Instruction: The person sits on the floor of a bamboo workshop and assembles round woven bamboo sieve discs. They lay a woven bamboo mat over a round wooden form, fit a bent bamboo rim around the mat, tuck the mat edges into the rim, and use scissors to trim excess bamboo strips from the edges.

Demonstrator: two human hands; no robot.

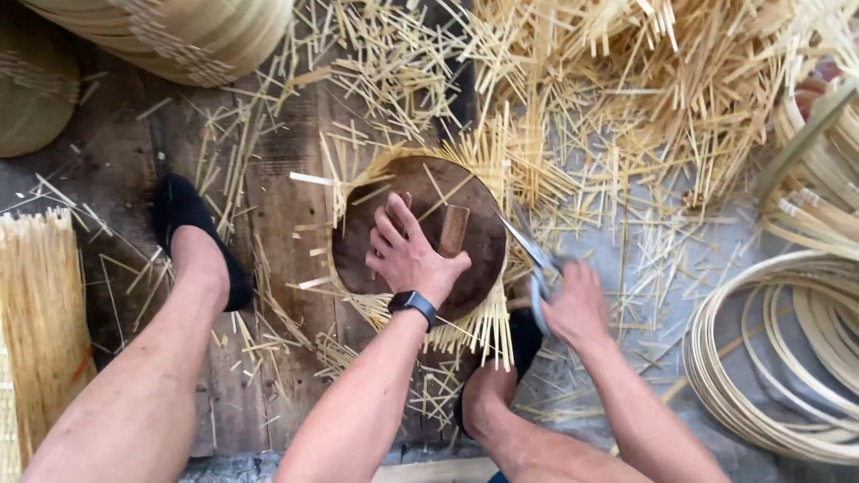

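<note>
My left hand (410, 255), with a dark watch on the wrist, presses on a round dark wooden disc (394, 192) and grips its small wooden handle block (453, 229). The disc lies on a woven bamboo mat whose strip ends (474, 326) stick out around its rim. My right hand (577, 307) holds metal scissors (530, 255), blades pointing up-left at the disc's right edge, among the protruding strips.
Cut bamboo strips (626, 98) litter the floor above and to the right. Coiled bamboo hoops (778, 358) lie at the right, stacked round trays (179, 36) at top left, a strip bundle (40, 304) at left. My feet in black shoes (183, 215) flank the disc.
</note>
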